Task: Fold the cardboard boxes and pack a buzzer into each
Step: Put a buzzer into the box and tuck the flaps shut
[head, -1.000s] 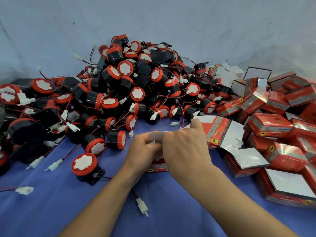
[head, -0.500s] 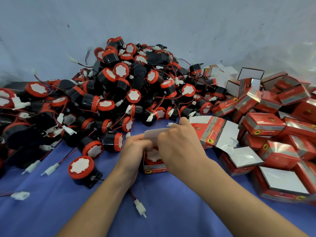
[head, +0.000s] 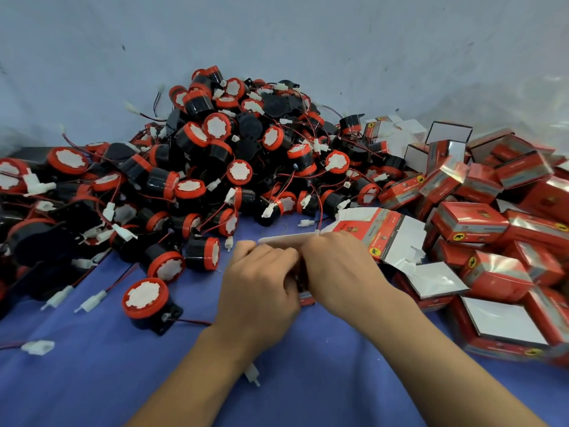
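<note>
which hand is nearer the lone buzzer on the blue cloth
Left. The left hand is just right of the buzzer; the right hand lies beyond it, farther right.

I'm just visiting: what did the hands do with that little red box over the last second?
The left hand slid right against the right hand, covering the small red cardboard box whose open top showed a white-faced buzzer half a second ago. Both hands kept their grip; its white flap stays raised. The heap of red-and-black buzzers, the piled red boxes and the blue cloth did not move.
</note>
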